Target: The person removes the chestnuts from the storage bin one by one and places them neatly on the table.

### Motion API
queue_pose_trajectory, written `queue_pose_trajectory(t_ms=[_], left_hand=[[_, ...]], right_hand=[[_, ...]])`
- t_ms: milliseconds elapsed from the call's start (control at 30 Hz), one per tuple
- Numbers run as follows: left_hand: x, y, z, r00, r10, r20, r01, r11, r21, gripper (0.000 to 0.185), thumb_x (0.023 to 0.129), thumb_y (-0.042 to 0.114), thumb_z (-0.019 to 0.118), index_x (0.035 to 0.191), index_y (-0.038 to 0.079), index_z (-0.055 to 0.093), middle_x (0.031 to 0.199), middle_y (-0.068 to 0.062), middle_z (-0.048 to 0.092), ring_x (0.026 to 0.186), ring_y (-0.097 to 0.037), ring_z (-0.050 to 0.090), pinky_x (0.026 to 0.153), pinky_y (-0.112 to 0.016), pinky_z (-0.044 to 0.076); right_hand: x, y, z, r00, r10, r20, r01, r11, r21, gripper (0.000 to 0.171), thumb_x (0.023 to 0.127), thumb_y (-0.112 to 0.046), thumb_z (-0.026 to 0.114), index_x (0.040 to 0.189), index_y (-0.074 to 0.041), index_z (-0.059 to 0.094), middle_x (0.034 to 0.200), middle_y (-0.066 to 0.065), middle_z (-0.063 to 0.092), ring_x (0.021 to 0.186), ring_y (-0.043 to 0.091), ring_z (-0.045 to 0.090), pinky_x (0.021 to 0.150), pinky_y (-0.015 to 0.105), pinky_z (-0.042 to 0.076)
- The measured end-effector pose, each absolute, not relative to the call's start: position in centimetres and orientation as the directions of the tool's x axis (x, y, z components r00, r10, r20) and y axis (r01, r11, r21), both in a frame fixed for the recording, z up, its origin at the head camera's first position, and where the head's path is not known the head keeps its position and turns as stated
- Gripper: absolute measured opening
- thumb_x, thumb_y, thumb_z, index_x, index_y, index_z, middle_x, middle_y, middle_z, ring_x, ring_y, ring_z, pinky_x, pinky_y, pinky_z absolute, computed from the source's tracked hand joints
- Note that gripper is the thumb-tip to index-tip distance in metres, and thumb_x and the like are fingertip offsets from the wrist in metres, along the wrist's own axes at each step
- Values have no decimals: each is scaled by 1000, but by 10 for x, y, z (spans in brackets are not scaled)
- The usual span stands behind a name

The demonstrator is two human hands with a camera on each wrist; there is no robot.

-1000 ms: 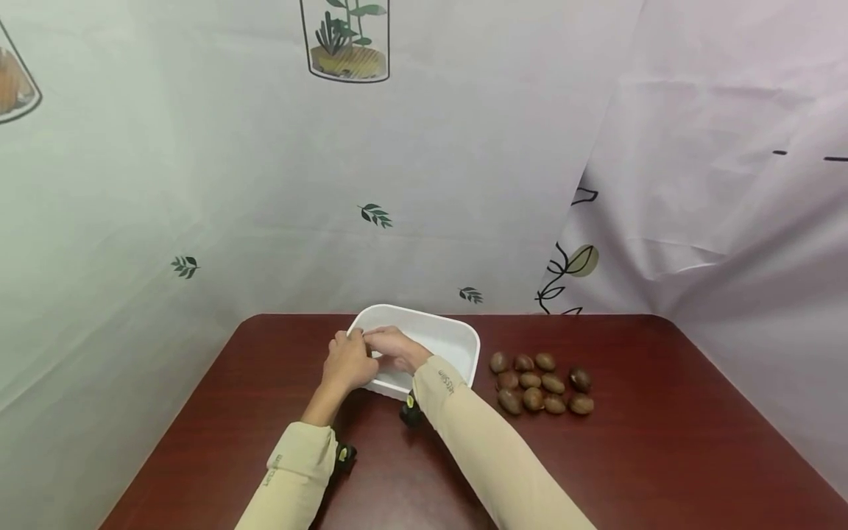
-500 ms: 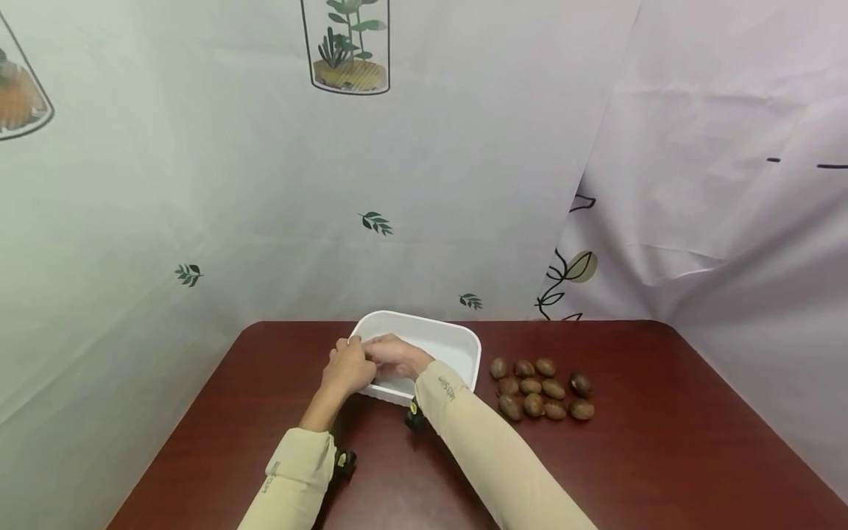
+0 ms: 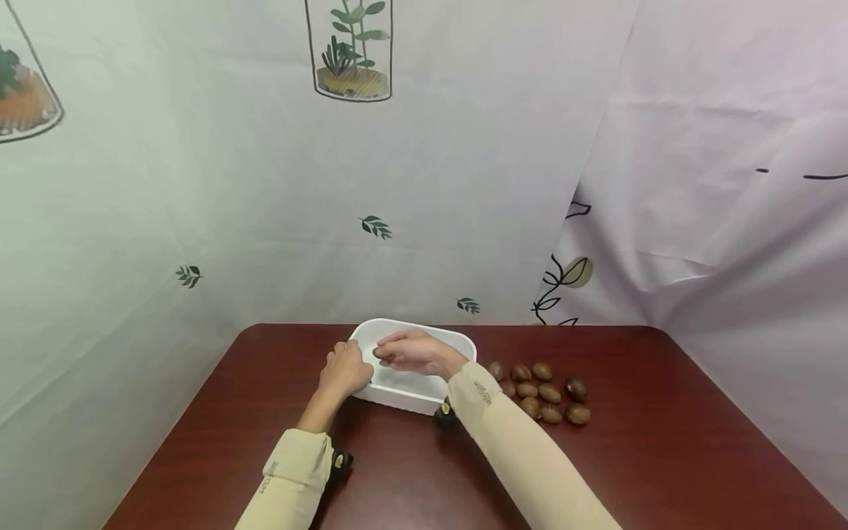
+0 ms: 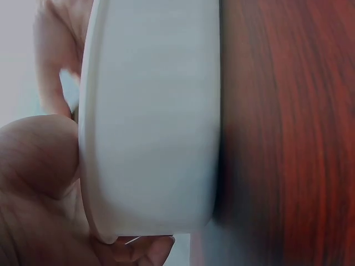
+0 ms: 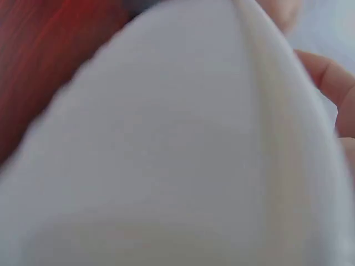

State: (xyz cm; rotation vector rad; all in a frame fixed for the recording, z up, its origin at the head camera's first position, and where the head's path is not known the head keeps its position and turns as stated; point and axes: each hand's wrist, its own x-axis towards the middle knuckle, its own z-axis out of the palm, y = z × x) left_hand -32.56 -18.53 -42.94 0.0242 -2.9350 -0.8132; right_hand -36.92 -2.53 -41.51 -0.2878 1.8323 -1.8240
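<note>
In the head view, a white plastic basin (image 3: 397, 400) stands toward the back of the dark red table. My left hand (image 3: 344, 370) grips its left corner, and the left wrist view has the thumb (image 4: 47, 149) at the rim with fingertips (image 4: 158, 250) curled round the outer wall. Over the inside of the basin, my right hand (image 3: 417, 352) pinches a brown oval nut (image 3: 380, 353) at its fingertips. Most of the right wrist view is the blurred basin wall (image 5: 166, 127), with right-hand fingers (image 5: 327, 75) past the rim.
Several brown oval nuts (image 3: 549, 393) lie grouped on the table (image 3: 662, 442) right of the basin, some hidden behind the right sleeve (image 3: 523, 442). A pale printed cloth (image 3: 424, 184) hangs behind the table and at both sides.
My right hand has moved rightward, away from the left hand, and the nut at its fingertips now shows. The left hand stays at the basin's corner. The head view has shifted slightly.
</note>
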Motion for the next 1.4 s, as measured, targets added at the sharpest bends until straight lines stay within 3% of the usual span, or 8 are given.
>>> queue_pose_trajectory(t_ms=[200,367,500,733,1000,1200,1400], left_hand=[[-327,-184,-433,-996,-29,84,18,858,514,56,81,10,51,132,-14,47,125,-33,47,112,-48,48,85,-63,44],[-327,-186,-430,-995,-27,98,26,863,505,51,81,11,52,125,-14,49,117,-32,48,105,-46,49,81,-61,45],[-328,-186,-428,-995,-25,98,27,868,496,50,81,11,52,124,-14,49,116,-32,47,104,-45,49,79,-60,45],[-329,-185,-429,-996,-4,88,39,869,493,52,81,12,52,126,-15,47,117,-33,47,104,-45,48,81,-60,45],[-327,-190,-434,-995,3,103,53,869,492,49,80,11,51,122,-15,49,114,-33,47,101,-45,49,77,-60,45],[-328,-189,-437,-993,5,121,65,867,494,45,80,12,50,118,-13,51,113,-32,48,100,-45,50,76,-59,45],[-329,-189,-437,-991,9,131,73,869,490,47,80,11,50,120,-14,50,114,-33,47,100,-45,49,75,-59,45]], right_hand=[[-353,34,-393,-855,-484,-188,114,178,-977,33,93,-9,67,122,6,63,102,10,70,90,16,68,101,45,45],[-341,90,-379,-891,-439,-114,4,244,-970,35,95,-19,68,119,6,67,109,17,69,87,16,68,86,36,53],[-334,137,-378,-917,-394,-59,-44,247,-968,39,96,-25,66,118,8,66,103,16,69,80,15,67,74,29,55],[-321,202,-384,-971,-232,-56,8,202,-979,44,99,-32,61,118,7,63,103,8,66,77,16,68,75,34,57],[-319,241,-398,-995,-86,-55,41,160,-986,51,97,-35,64,128,5,58,102,2,65,67,10,67,60,23,54],[-322,263,-412,-991,-99,-86,72,131,-989,53,100,-23,60,138,11,47,103,-2,66,76,9,68,66,23,54],[-327,273,-420,-987,-97,-126,98,255,-962,54,96,-23,66,137,8,48,116,8,69,83,11,69,69,26,55]])
